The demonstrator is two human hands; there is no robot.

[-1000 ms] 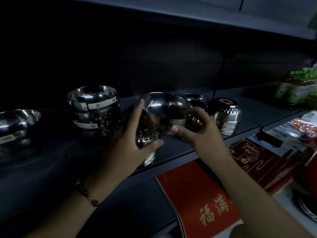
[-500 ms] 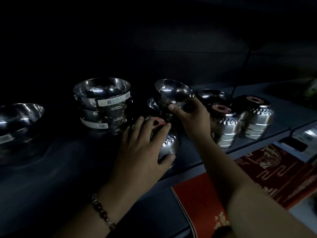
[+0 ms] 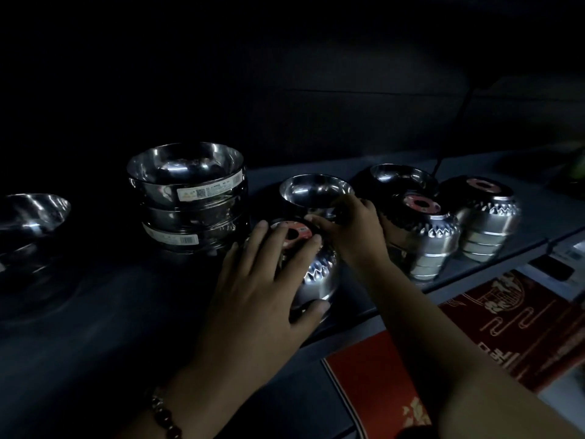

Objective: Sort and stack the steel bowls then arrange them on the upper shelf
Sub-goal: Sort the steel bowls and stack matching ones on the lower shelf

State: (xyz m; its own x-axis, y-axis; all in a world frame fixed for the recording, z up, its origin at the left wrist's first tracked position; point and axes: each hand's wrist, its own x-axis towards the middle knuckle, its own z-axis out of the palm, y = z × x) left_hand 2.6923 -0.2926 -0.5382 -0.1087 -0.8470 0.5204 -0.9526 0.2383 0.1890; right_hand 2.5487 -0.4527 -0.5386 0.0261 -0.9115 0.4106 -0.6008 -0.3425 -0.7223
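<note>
On a dim shelf (image 3: pixel 95 327) my left hand (image 3: pixel 262 299) lies spread over an upside-down patterned steel bowl (image 3: pixel 316 274) with a red label on its base, thumb under its rim. My right hand (image 3: pixel 354 229) grips the base of an upright small steel bowl (image 3: pixel 316 191) set just behind it. To the left stands a stack of three upright labelled bowls (image 3: pixel 190 198). A single wide bowl (image 3: pixel 31 213) sits at the far left. Two stacks of inverted patterned bowls (image 3: pixel 424 236) (image 3: pixel 484 217) stand at the right, with another upright bowl (image 3: pixel 402 179) behind them.
Red printed boxes (image 3: pixel 506 327) lie on the lower level beyond the shelf's front edge (image 3: pixel 474 277). The shelf's back wall is dark. A thin black rod (image 3: pixel 443 160) rises behind the right stacks. A bead bracelet (image 3: pixel 164 416) is on my left wrist.
My right hand has lowered the upright small bowl from in front of me down onto the shelf behind the inverted bowl. My left hand has settled over the inverted bowl.
</note>
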